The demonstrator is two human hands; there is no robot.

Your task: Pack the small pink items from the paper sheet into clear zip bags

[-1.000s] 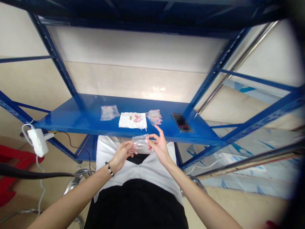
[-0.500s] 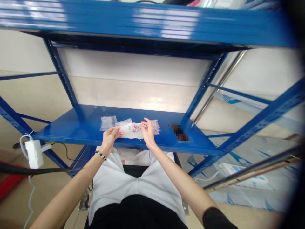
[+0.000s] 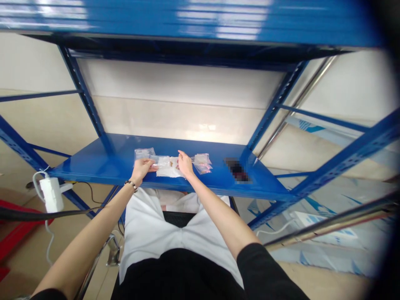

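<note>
The small clear bag lies on the blue shelf, pinched at its left edge by the fingers of my left hand, which close on the plastic. Just right of that grip, the bag's other end overlaps the white sheet, where small pink pieces lie loose. My right hand rests over those pieces, fingers bent down onto the sheet; whether they already pinch one I cannot tell, it is too small to see.

Behind my left hand lies a pile of clear bags, and to the right of my right hand a heap of bags holding pink pieces. I judge the work to be part done: some bags look filled and laid aside, the one in my grip is yet to take its share, and pieces remain on the sheet.

Further right sits a dark blurred object. Down to the left a white adapter hangs off the shelf's frame.
</note>
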